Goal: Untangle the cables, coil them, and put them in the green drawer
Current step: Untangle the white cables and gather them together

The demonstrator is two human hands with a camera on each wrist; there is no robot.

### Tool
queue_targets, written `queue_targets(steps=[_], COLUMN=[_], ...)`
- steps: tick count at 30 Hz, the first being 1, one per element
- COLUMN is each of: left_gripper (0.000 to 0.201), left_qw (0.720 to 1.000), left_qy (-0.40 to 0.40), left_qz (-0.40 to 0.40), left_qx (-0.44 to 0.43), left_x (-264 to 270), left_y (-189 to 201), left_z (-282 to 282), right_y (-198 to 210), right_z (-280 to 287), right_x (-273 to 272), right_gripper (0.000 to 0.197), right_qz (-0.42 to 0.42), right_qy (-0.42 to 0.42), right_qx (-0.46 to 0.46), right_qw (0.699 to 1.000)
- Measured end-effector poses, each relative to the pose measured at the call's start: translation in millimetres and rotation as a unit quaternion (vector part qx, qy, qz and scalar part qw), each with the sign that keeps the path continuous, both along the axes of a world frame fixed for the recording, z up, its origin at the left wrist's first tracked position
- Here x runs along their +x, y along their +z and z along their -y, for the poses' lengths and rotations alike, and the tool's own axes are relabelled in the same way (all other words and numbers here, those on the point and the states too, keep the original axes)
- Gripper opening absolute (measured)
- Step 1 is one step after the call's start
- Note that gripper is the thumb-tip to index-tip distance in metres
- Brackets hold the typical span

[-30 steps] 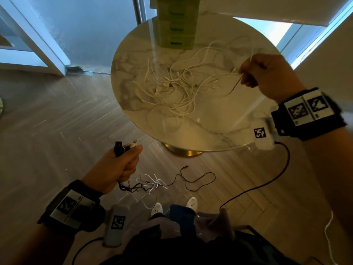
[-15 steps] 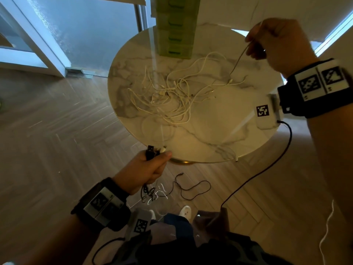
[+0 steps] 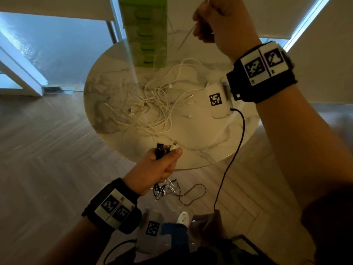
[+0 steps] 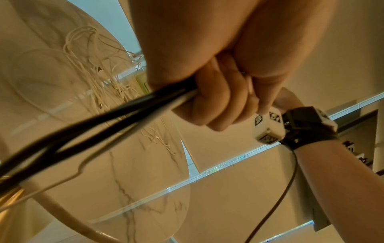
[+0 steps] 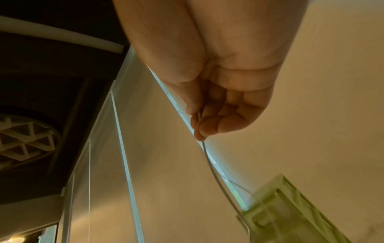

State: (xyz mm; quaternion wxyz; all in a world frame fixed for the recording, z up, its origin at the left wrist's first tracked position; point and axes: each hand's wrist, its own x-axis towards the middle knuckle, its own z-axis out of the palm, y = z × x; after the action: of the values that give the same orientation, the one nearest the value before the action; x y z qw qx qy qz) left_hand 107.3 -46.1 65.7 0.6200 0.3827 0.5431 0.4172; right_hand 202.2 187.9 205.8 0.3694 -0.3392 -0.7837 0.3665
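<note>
A tangle of white cables (image 3: 152, 109) lies on the round marble table (image 3: 200, 146). My left hand (image 3: 158, 165) grips a bundle of black and white cables (image 4: 116, 113) near the table's front edge, plug ends (image 3: 164, 148) sticking up from the fist; their tails (image 3: 168, 190) hang to the floor. My right hand (image 3: 215, 22) is raised high above the table's far side and pinches one thin white cable (image 5: 209, 162) that runs down toward the pile. The green drawer unit (image 3: 147, 29) stands at the table's back; in the right wrist view the green drawer unit (image 5: 290, 210) is below the hand.
A black wire (image 3: 231, 155) hangs from the right wrist device (image 3: 217, 100) down to my waist. A black cable loop (image 3: 193, 194) lies on the wooden floor by my feet (image 3: 183, 217). Glass doors (image 3: 47, 44) stand at the left.
My right hand has risen well above the table, drawing the thin white cable up out of the pile. My left hand with its bundle has moved forward to the table's edge.
</note>
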Motion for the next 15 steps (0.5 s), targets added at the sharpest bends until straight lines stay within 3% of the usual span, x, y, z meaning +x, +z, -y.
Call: queue_targets(steps=[5, 8, 11, 15], left_gripper=[0.038, 0.041, 0.041, 0.04], left_qw=[1.0, 1.0, 0.998, 0.995], left_qy=[0.006, 0.014, 0.035, 0.081], left_qz=[0.018, 0.022, 0.045, 0.049], left_qx=[0.0, 0.008, 0.014, 0.023], left_x=[0, 1, 1, -4], left_y=[1, -1, -1, -3], left_z=[-6, -9, -14, -23], right_y=[0, -52, -130, -195], right_z=[-7, -12, -12, -8], right_x=[-7, -13, -5, 12], right_gripper=[0.028, 0.028, 0.029, 0.023], right_qz=[-0.036, 0.102, 0.205, 0.328], right_qy=[-0.04, -0.054, -0.054, -0.042], right_qx=[0.006, -0.087, -0.232, -0.305], right_qw=[0.999, 0.989, 0.949, 0.893])
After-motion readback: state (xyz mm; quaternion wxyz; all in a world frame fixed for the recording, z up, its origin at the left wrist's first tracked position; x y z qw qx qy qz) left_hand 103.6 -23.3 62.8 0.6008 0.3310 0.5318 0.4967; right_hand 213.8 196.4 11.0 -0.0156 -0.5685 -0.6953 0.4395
